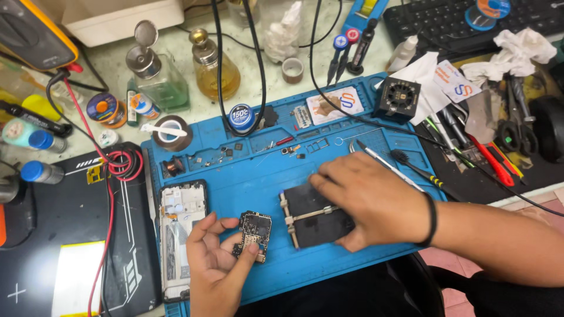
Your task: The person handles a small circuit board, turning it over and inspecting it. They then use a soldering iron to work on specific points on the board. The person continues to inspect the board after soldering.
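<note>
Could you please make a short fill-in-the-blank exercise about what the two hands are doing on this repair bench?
1. The left hand holds a small circuit ____.
2. The right hand rests on a black board holder lying on the ____ work mat.
3. The opened phone lies to the ____ of the left hand.

Missing words: board; blue; left

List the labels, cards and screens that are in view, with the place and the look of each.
Circuit board: in the left hand, small, dark.
Printed card: top of the blue mat, white, orange logo.
Round cap label: mat's top edge, blue.
Opened phone: mat's left edge, no screen showing.
Right hand: on the black holder.
</note>
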